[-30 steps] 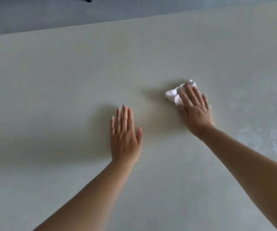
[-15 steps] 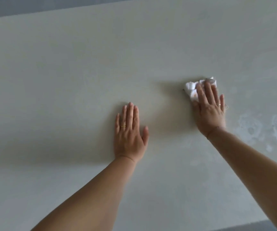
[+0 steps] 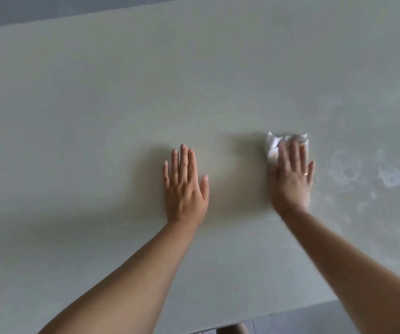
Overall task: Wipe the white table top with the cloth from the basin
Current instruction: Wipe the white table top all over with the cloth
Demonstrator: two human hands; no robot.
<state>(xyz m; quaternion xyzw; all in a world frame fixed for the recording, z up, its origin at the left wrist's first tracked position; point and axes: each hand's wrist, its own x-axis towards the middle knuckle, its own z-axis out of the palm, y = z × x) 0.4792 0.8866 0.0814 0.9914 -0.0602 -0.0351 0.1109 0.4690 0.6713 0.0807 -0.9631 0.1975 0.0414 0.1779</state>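
While the left hand (image 3: 185, 186) lies flat and palm-down on the white counter (image 3: 97, 104), fingers straight and close together with the thumb out to the side, it grips nothing and simply rests on the surface. A thin gold ring (image 3: 175, 179) shows on one of its fingers. The right hand (image 3: 290, 179) is also spread flat, pressing down on a crumpled white cloth (image 3: 275, 144), which sits bunched under the fingers; the hand is not closed around the cloth but pins it against the counter with open, extended fingers. Part of the cloth sticks out beyond the fingertips and to their left side, touching the surface. The right hand looks slightly blurred. A ring (image 3: 306, 174) shows on this hand as well.

The two hands lie side by side, apart from each other, roughly level across the middle of the counter, with both bare forearms reaching in from the lower edge of the view. Just to the right of the cloth, pale whitish smears (image 3: 393, 174) and fainter ring-shaped marks (image 3: 346, 167) lie on the counter. Soft shadows fall to the left of each hand. A strip of grey floor (image 3: 13, 10) shows beyond the far edge of the counter.
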